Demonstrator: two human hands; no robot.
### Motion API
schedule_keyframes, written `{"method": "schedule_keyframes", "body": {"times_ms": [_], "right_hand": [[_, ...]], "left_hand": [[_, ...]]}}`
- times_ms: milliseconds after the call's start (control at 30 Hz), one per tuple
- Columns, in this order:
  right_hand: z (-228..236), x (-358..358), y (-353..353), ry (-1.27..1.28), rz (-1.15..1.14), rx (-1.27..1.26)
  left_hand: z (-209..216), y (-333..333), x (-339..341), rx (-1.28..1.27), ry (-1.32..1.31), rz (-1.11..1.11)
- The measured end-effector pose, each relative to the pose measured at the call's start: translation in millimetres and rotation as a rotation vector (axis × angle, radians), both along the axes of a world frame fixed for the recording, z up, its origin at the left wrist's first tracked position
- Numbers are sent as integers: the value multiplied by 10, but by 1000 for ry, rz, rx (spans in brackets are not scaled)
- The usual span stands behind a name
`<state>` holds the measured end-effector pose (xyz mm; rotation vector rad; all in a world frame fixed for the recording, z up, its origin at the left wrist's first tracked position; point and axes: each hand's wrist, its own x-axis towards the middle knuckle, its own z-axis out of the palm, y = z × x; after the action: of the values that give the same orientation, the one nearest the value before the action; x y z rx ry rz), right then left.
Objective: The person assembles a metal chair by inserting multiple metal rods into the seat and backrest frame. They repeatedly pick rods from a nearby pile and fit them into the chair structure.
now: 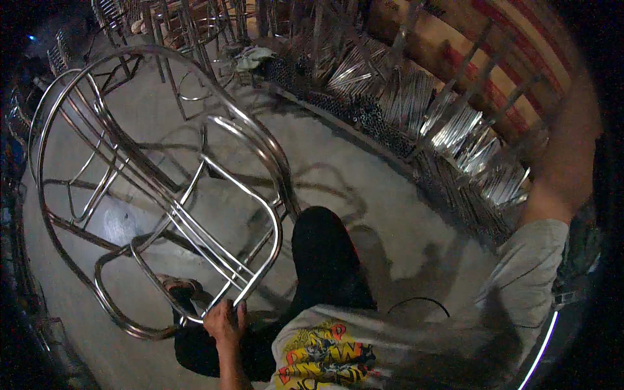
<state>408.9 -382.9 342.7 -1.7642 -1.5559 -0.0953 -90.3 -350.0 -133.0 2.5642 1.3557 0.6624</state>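
A chair frame of shiny bent metal tube [276, 224] stands tilted on the floor in front of me, leaning against my legs. It has a large round hoop, several parallel slats and curved side loops. My left hand [224, 322] is closed around the near end of the frame, where the slats meet a cross tube. My right arm [559, 175] is raised at the right rim of the picture. Its hand lies outside the visible part, so what it holds or touches is hidden.
Bundles of cut metal tubes [458, 140] lie along the right behind a low dark edge. Striped boards [520, 52] lean behind them. More metal frames [188, 39] stand at the back, near a pale cloth [255, 57]. My bent knee [325, 240] is beside the chair frame.
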Motion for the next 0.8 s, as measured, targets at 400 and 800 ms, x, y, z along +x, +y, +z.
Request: {"method": "schedule_keyframes", "body": {"times_ms": [400,800], "right_hand": [[-1857,890,797,693,-49,-373],[-6243,874,-69,1108,-365,-834]], "left_hand": [[-61,-44,-47,43,-15,3],[-82,26,29,56,42,-5]]}}
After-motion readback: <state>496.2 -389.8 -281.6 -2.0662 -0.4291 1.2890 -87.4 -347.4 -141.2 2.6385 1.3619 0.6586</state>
